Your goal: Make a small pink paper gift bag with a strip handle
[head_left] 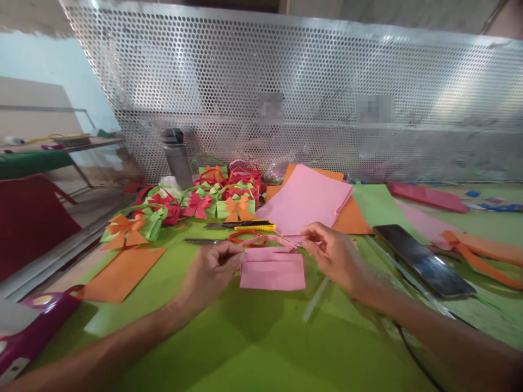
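Observation:
A small pink paper bag (273,271) with a thin strip handle (267,239) is in the middle, over the green tabletop. My left hand (214,268) is closed in a pinch at its upper left corner. To the right of the bag, my right hand (333,253) has thumb and fingertips brought together; what lies between them, if anything, is too small to make out. Just behind the bag lie red-handled scissors (245,238) and a yellow box cutter (261,225). A translucent glue stick (316,300) rests below my right hand.
Finished small bags with bows (198,205) cluster at back left, before a grey bottle (178,160). Pink sheets (306,198) lie behind my hands. A phone (420,261) is at right, a purple glue gun (49,321) at left, near an orange sheet (122,275). A perforated metal panel (229,71) stands behind.

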A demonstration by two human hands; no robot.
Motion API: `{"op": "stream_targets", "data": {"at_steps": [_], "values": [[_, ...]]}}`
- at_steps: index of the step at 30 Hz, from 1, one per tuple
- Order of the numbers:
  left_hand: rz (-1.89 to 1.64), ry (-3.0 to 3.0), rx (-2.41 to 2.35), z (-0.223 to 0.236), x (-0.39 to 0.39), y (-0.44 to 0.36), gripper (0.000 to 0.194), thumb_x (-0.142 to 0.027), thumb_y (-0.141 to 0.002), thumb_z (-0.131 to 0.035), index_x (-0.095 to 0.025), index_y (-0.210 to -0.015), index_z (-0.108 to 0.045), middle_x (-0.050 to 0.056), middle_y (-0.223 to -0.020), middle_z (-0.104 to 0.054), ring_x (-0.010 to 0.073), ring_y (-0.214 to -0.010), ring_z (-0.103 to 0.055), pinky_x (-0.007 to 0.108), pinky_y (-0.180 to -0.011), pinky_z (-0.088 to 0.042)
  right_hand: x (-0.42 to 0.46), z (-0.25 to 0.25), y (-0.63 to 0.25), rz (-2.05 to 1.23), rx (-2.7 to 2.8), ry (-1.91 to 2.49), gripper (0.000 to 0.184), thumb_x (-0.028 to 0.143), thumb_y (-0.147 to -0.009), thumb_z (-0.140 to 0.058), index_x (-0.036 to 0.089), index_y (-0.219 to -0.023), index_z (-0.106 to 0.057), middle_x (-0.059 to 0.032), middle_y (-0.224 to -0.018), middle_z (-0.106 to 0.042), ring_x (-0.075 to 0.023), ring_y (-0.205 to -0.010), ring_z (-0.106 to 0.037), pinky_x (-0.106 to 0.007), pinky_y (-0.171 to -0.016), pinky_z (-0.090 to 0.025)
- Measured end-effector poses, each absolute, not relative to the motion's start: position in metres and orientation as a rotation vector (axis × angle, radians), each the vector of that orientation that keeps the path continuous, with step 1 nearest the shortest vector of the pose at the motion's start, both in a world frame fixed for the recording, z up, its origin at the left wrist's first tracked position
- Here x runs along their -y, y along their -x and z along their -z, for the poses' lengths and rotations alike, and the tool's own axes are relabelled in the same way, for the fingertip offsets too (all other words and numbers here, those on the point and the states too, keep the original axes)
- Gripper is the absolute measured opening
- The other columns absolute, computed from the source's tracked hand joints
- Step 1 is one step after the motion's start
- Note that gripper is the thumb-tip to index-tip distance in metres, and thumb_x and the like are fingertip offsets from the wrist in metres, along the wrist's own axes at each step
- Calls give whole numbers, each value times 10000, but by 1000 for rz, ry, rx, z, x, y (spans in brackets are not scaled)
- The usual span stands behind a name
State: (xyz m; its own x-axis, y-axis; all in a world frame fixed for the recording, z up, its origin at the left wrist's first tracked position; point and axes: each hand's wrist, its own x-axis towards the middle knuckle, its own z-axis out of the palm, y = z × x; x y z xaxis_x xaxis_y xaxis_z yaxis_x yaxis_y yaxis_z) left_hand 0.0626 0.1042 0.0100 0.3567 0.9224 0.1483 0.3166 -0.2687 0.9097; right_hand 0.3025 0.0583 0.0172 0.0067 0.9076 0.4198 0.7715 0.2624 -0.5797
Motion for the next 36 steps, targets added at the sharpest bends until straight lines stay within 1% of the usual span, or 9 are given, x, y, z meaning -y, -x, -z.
{"op": "stream_targets", "data": {"at_steps": [1,4,8,13,15,22,29,33,36], "values": [[-933,-1771,-1112,-12,-105,-61,204,-317,-752,-558,-139,-659,-590,-54,-459,-450,59,-406,-358,166,-381,-262,-58,-18,-303,-291,1760,1526,66,220,-797,-483,190,-785,-540,-4,-697,-602,-137,-642,-558,-230,-579,-412],[-1009,-1747,-1149,-13,-108,-57,209,-334,-756,-555,-139,-696,-599,-56,-448,-452,61,-402,-362,163,-377,-263,-57,-18,-302,-511,1704,1526,125,240,-790,-476,189,-686,-523,31,-588,-520,-105,-531,-460,-214,-493,-356],[-1047,-1745,-1177,-12,-108,-56,203,-329,-754,-552,-139,-701,-599,-56,-444,-457,63,-400,-365,164,-377,-272,-53,-17,-298,-639,1659,1518,163,213,-777,-462,190,-617,-481,58,-534,-448,-79,-480,-385,-198,-450,-300],[-1173,-1805,-1199,-22,-100,-56,170,-303,-747,-563,-149,-685,-599,-57,-451,-470,67,-405,-384,166,-379,-285,-44,-29,-293,-593,1582,1445,66,222,-758,-499,183,-722,-537,34,-616,-532,-97,-555,-473,-209,-517,-378],[-1220,-1855,-1199,-26,-98,-56,155,-286,-750,-559,-153,-685,-602,-51,-466,-498,70,-420,-412,165,-392,-306,-42,-32,-292,-604,1573,1430,72,229,-755,-505,178,-736,-552,25,-628,-549,-103,-575,-491,-212,-534,-394],[-1157,-1941,-1181,-23,-100,-59,146,-262,-762,-538,-160,-677,-597,-56,-479,-503,71,-418,-421,167,-420,-347,-52,-15,-290,-869,1504,1499,119,255,-734,-507,166,-750,-584,19,-610,-549,-103,-553,-505,-204,-489,-400],[-1041,-1971,-1157,-18,-100,-59,178,-336,-814,-490,-177,-786,-566,-45,-552,-548,82,-439,-431,175,-426,-333,-59,-7,-292,-918,1511,1534,102,235,-712,-516,165,-724,-590,16,-576,-563,-102,-516,-518,-198,-456,-392],[-976,-2141,-1178,-11,-98,-59,173,-326,-794,-517,-185,-884,-565,-65,-523,-473,82,-450,-388,180,-435,-288,-59,-6,-292,-917,1518,1526,88,227,-703,-519,172,-707,-588,18,-576,-560,-103,-522,-526,-198,-463,-402],[-902,-2226,-1191,-8,-98,-59,209,-318,-807,-487,-182,-927,-590,-66,-519,-422,82,-450,-349,188,-442,-265,-59,-6,-291,-924,1520,1519,85,222,-708,-514,173,-709,-584,16,-583,-560,-105,-539,-536,-192,-462,-401]]}}
